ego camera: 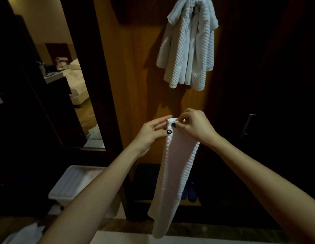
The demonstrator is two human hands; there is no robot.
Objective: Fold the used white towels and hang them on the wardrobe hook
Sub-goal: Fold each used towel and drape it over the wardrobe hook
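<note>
Where the two hands meet out in front of the person, the wardrobe [139,67] fills the space beyond them: a lit wooden panel straight behind the hands, with dark doors off to the right hand's side. Beyond the left hand and further to its left stands a tall mirror [65,76], which shows a bed [77,80] with rumpled white bedding.

Well above the hands, a hung towel [188,50] with a quilted weave drapes in folds down the wooden panel; what holds it up is hidden under the cloth.

Between the hands is the folded towel [174,164], a long narrow white strip with quilted edges. Its top end sits at the fingertips, and the rest hangs straight down between the forearms to a loose lower end — apart from the hung towel overhead.

Below the left forearm sits a white bin [68,187] on the floor.

The left hand [151,132] pinches the strip's top left edge, fingers nearly straight behind the cloth and the dark-nailed thumb pressed on its front. The right hand [195,125] has its fingers curled and pinches the top right corner, just beside the left fingertips.

Below the right hand, partly behind the hanging strip, lie blue slippers [190,192]. A metal handle [247,125] stands on the dark door to the right of the right wrist.
</note>
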